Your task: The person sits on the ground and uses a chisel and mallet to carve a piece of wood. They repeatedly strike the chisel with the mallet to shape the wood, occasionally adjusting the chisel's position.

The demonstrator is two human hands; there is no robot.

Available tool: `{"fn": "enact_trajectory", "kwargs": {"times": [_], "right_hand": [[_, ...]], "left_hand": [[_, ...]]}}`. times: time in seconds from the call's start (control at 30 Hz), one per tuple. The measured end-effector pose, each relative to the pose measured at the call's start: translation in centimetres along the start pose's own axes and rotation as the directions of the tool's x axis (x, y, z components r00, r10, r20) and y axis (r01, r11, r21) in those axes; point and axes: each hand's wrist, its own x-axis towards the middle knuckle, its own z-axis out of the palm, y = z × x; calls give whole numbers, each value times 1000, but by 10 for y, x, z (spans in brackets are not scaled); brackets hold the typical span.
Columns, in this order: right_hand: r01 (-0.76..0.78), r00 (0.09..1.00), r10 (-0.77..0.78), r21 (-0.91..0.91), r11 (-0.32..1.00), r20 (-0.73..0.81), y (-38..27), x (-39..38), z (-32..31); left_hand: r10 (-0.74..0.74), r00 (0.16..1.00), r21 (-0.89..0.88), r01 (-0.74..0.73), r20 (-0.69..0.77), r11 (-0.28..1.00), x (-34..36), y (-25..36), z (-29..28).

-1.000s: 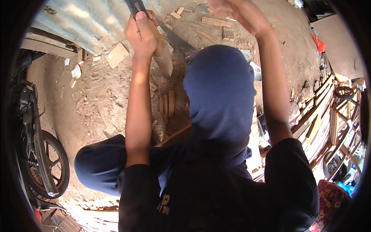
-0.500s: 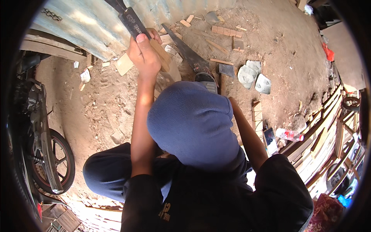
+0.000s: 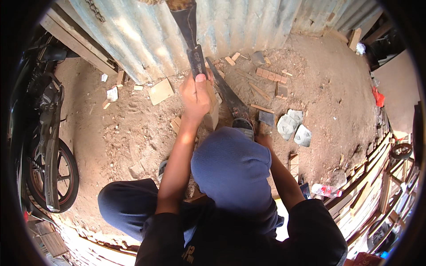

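My left hand (image 3: 195,97) is closed around the black grip (image 3: 196,62) of a long dark tool, thumb on top. Beyond the grip, the tool flares into a dark blade-like part (image 3: 184,20) with a brown end at the upper edge. A wooden block (image 3: 211,106) sits directly below that hand; whether the fingers also touch it is unclear. A second dark blade (image 3: 228,95) slants from near the hand to my footwear (image 3: 243,126). My right hand (image 3: 265,141) is beside my raised blue-clad knee (image 3: 233,164), its fingers mostly hidden.
Corrugated metal sheeting (image 3: 239,26) stands ahead. Wood offcuts (image 3: 270,75), a square wooden piece (image 3: 160,91) and grey flat pieces (image 3: 290,124) lie on the dirt. A motorcycle wheel (image 3: 53,177) is at left; a plastic bottle (image 3: 326,190) lies by stacked timber at right.
The view has shifted, showing more of the metal sheeting and the tool's brown end. My left hand keeps its hold on the black grip. More of my right hand shows beside the knee.
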Motion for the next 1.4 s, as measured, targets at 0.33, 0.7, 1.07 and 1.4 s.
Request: {"fn": "enact_trajectory", "kwargs": {"times": [0.33,0.7,1.07,1.4], "right_hand": [[-539,774,-263,817,206,576,-8,40,-70],[367,881,-472,588,721,28,-182,-223,-359],[742,663,-717,62,667,-214,-306,-354,-444],[811,511,-716,-8,584,-477,-325,-389,-450]], "left_hand": [[-31,999,-79,30,-9,996,2,-3,-3],[-49,998,-52,51,31,997,5,4,-4],[29,1000,-33,-29,3,999,6,0,-7],[2,1000,-91,0,20,996,4,-9,-11]]}}
